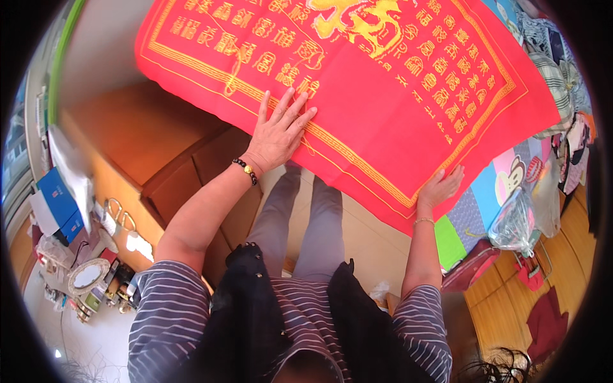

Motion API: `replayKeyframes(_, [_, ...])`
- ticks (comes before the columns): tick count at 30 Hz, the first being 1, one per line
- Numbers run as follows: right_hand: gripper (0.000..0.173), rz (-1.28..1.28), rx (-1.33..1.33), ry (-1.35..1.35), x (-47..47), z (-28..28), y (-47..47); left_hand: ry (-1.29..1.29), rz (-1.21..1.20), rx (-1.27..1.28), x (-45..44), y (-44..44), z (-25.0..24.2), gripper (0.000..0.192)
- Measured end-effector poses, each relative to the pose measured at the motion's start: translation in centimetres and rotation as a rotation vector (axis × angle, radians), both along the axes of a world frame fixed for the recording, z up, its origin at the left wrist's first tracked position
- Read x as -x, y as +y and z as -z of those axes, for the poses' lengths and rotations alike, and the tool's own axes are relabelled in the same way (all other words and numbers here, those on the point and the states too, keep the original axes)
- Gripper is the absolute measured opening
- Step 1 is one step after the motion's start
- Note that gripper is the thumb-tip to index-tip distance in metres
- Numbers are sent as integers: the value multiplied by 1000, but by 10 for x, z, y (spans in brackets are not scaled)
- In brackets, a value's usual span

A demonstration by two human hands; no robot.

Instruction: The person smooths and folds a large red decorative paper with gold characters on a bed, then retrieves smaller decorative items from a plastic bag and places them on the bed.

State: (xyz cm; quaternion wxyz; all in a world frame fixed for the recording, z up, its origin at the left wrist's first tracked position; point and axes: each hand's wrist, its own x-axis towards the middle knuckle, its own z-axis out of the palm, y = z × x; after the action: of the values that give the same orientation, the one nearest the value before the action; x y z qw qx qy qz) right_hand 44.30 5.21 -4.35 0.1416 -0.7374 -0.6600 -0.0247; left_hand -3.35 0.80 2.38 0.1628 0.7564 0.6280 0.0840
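A large red embroidered cloth (354, 110) spreads before me, with a gold key-pattern border and rows of gold characters. A big gold embroidered motif (359, 24) sits near its top edge in view. Loose yellow thread (233, 72) trails over the left part. My left hand (282, 129) lies on the near border with its fingers spread, a dark bead bracelet on the wrist. Near the right-hand corner my right hand (440, 187) rests on the cloth, thumb apart from the fingers. The cloth's near edge hangs over my legs.
A brown wooden cabinet (163, 139) stands at left under the cloth. Scissors (119, 215) and a small round mirror (88, 276) lie beyond it. On the right are a patterned bedspread (498, 186), a clear plastic bag (512, 220), a dark red bag (471, 265) and piled clothes (570, 153).
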Motion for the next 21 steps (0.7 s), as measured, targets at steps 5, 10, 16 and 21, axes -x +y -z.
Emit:
replayKeyframes(5, [61, 2, -21, 16, -2, -2, -3, -38, -51, -53, 7, 1, -6, 55])
replayKeyframes(10, [60, -6, -12, 17, 7, -10, 0, -93, -29, -67, -11, 25, -7, 57])
replayKeyframes(16, [61, 19, -15, 17, 8, -4, -1, -15, -105, -98, -17, 47, 9, 63])
replayKeyframes(21, [62, 60, 4, -41, 4, 0, -4, -6, -94, -125, -15, 53, 21, 65])
